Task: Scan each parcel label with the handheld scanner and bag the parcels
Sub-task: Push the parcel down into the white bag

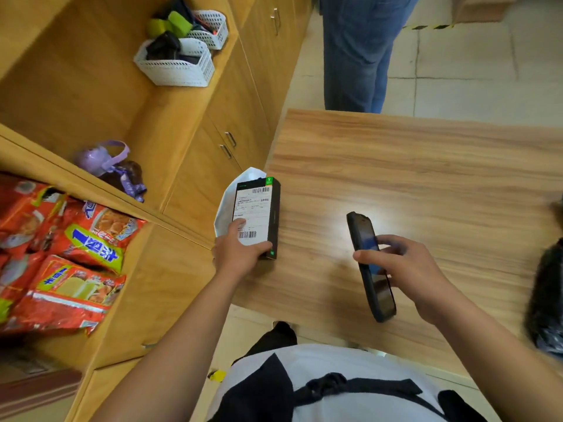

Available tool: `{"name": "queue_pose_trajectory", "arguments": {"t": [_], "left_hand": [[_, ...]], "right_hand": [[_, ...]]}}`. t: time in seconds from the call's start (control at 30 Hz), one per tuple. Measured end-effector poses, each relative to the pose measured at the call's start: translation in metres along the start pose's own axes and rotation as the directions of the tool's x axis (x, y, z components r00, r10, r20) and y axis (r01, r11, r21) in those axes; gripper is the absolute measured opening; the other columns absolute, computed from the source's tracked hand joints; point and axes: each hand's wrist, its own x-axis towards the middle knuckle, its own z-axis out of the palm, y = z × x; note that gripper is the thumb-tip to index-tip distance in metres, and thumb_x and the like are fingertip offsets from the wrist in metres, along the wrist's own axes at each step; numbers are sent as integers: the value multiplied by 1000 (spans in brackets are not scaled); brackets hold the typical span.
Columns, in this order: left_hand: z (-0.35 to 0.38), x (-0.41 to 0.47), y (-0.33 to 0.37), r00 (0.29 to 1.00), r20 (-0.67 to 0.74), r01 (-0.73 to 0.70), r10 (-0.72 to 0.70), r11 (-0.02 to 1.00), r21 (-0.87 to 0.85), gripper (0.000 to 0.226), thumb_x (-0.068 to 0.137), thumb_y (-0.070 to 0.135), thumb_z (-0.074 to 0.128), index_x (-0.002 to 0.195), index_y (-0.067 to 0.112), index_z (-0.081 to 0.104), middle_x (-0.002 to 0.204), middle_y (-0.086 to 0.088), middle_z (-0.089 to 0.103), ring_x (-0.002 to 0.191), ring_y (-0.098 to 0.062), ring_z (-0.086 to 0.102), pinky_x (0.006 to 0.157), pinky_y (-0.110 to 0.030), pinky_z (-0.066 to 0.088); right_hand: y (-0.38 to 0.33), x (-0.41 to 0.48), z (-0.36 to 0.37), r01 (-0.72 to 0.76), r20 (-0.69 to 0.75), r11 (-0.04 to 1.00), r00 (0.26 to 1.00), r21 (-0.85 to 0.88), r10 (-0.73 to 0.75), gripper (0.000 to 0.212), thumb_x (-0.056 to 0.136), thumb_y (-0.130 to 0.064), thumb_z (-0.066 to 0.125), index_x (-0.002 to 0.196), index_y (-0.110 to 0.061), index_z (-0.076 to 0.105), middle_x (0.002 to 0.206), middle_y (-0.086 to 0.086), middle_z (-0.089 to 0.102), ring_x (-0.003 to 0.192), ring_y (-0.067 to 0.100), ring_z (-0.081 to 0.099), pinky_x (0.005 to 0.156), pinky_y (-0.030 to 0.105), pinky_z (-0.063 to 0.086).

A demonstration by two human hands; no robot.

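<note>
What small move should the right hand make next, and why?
Probably swing the scanner left, over the label. The left hand holds the box label-up at the table edge, while the right hand holds the scanner off to its side, away from the label.

Both bare forearms reach up from 6 o'clock. The left hand (239, 252), toward 11 o'clock, grips the parcel's (256, 205) near end. The right hand (408, 266), toward 1 o'clock, holds the scanner (380, 296), its blurred fingers (393, 242) seemingly curled.
</note>
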Motion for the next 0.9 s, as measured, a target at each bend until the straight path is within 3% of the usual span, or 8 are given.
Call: {"name": "queue_pose_trajectory", "arguments": {"t": [0.07, 0.17, 0.27, 0.4, 0.6, 0.73, 0.83, 0.9], "left_hand": [[-14, 23, -9, 999, 43, 35, -30, 992, -122, 87, 54, 53, 82, 135, 42, 49, 131, -2, 51, 121, -28, 48, 101, -44, 46], [-31, 60, -20, 988, 140, 97, -59, 955, -279, 93, 46, 50, 82, 133, 38, 51, 131, -4, 53, 120, -29, 54, 99, -45, 50], [-38, 99, -32, 967, 248, 164, -65, 901, -402, 100, 41, 42, 86, 134, 30, 51, 136, -4, 51, 117, -32, 59, 95, -47, 53], [-36, 141, -46, 945, 325, 164, -46, 923, -347, 97, 46, 43, 87, 135, 30, 50, 137, 1, 49, 117, -30, 57, 94, -46, 54], [-18, 180, -58, 910, 415, 144, -14, 948, -284, 89, 59, 43, 87, 137, 30, 45, 138, 0, 47, 119, -29, 53, 95, -47, 54], [-8, 194, -64, 934, 350, 144, -79, 976, -164, 86, 65, 46, 86, 139, 28, 46, 140, -6, 44, 129, -31, 41, 104, -44, 43], [-7, 196, -64, 944, 302, 152, -133, 988, -39, 64, 75, 41, 80, 132, 29, 53, 140, -12, 40, 132, -35, 32, 108, -46, 35], [-10, 194, -64, 956, 259, 162, -136, 983, -81, 40, 82, 29, 72, 121, 30, 60, 135, -11, 46, 126, -35, 41, 99, -41, 41]], "right_hand": [[-9, -1, 17, 5, -21, 1000, 1000, -15, -5, 40, 71, -30, 89, 106, -26, 71, 84, 4, 73, 72, 19, 73, 57, 31, 56], [-21, 0, 45, 16, -42, 1000, 999, -18, -16, 38, 71, -27, 89, 104, -27, 69, 69, -4, 74, 63, 12, 73, 47, 23, 56], [-31, 1, 73, 7, -79, 1000, 997, -23, -9, 40, 71, -29, 88, 107, -26, 71, 70, -5, 75, 64, 13, 73, 55, 31, 58], [-37, 1, 107, -27, -153, 999, 988, -17, 24, 44, 69, -31, 88, 109, -25, 72, 77, 2, 76, 72, 20, 74, 76, 48, 58], [-37, -10, 133, -93, -241, 996, 967, -12, 87, 54, 67, -33, 89, 117, -27, 69, 92, 6, 77, 71, 10, 75, 65, 34, 53], [-38, -17, 140, -97, -283, 995, 955, -13, 90, 76, 47, -52, 86, 117, -27, 71, 96, 11, 75, 81, 21, 76, 72, 41, 58], [-37, -17, 143, -97, -309, 995, 947, -16, 87, 84, 42, -57, 84, 119, -28, 71, 97, 11, 75, 89, 26, 75, 87, 52, 57], [-38, -18, 145, -97, -314, 995, 946, -14, 88, 86, 42, -58, 84, 122, -26, 70, 99, 11, 74, 92, 26, 74, 90, 52, 57]]}}
